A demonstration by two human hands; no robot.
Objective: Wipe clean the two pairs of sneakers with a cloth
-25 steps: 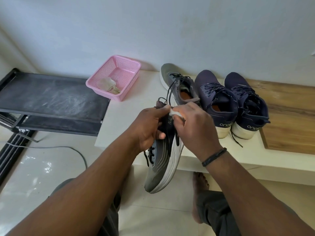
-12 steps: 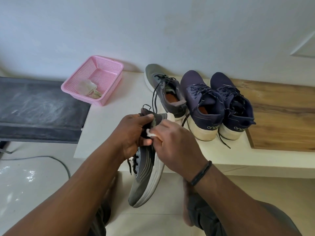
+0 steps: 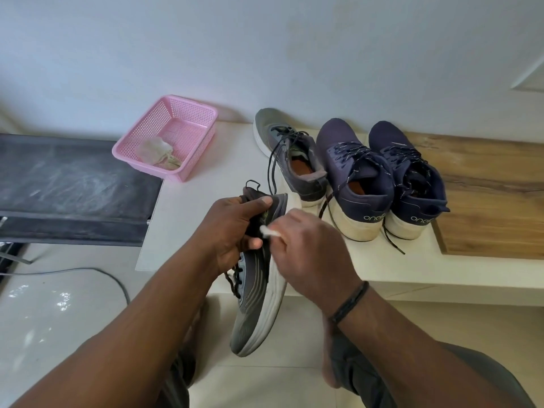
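My left hand [image 3: 232, 231] grips a grey sneaker [image 3: 256, 307] by its heel collar, toe pointing down toward the floor, in front of the white ledge [image 3: 206, 219]. My right hand [image 3: 312, 254] pinches a small white cloth [image 3: 269, 231] against the sneaker's upper near the collar. The second grey sneaker [image 3: 291, 154] stands on the ledge, laces loose. To its right stand two navy sneakers, one [image 3: 353, 178] in the middle and one [image 3: 409, 178] at the right, heels toward me.
A pink mesh basket [image 3: 188, 122] holding a crumpled cloth [image 3: 157, 150] sits at the ledge's left end. A dark dusty shelf [image 3: 73, 184] stands left of it. A wooden board [image 3: 494, 195] lies on the right. A cable [image 3: 88, 270] runs over the tiled floor.
The view has drifted, so everything sits lower and further left in the frame. My right hand has slid the cloth a little down along the sneaker's collar. My left hand keeps its grip.
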